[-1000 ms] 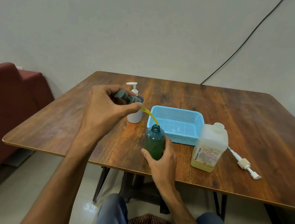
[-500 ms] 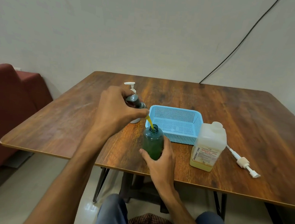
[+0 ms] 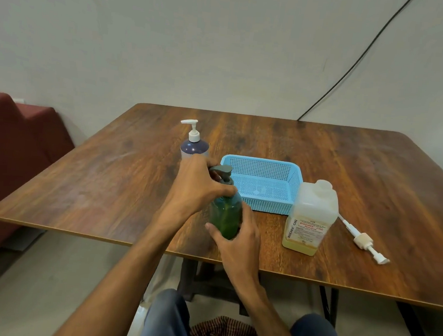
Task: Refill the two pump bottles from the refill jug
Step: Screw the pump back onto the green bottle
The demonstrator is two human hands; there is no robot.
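Left hand [image 3: 197, 184] grips the grey pump [image 3: 221, 171] atop the green bottle [image 3: 225, 217] — right hand [image 3: 238, 240] clasps its body; refill jug [image 3: 311, 218] at 3 o'clock.

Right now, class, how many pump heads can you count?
3. A white pump on the dark bottle at the back; a grey pump on the green bottle, gripped by the left hand; a loose pump lying right of the refill jug. None seems hidden.

The left hand [image 3: 197, 189] hides the neck of the green bottle [image 3: 225, 217]; small print on the refill jug [image 3: 311, 216] is unreadable.
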